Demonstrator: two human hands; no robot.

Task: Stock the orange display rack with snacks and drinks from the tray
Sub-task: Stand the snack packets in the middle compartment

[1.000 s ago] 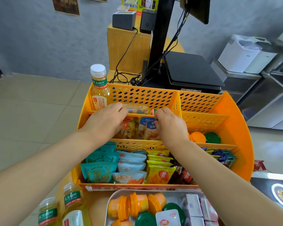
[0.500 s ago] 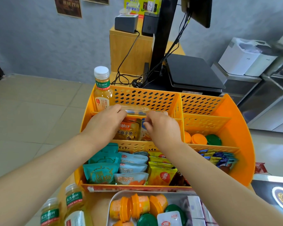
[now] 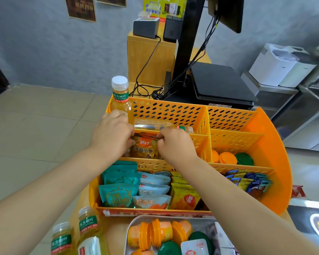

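Observation:
The orange display rack stands in front of me, tiered into compartments. My left hand and my right hand pinch the two sides of a stack of orange fish snack packets standing in the middle-left compartment. One tea bottle stands upright in the back-left corner; another bottle lies on its side in the back row. The grey tray at the bottom holds orange cups, green-lidded cups and small packs.
Teal, blue and yellow snack bags fill the front-left compartment; orange and green lids and blue sachets sit on the right. Three tea bottles stand at bottom left. A black till base and cables lie behind the rack.
Both hands have come closer together and lower, from the edge of the back row onto the fish snack packets. The blue packets seen between the hands earlier are now hidden.

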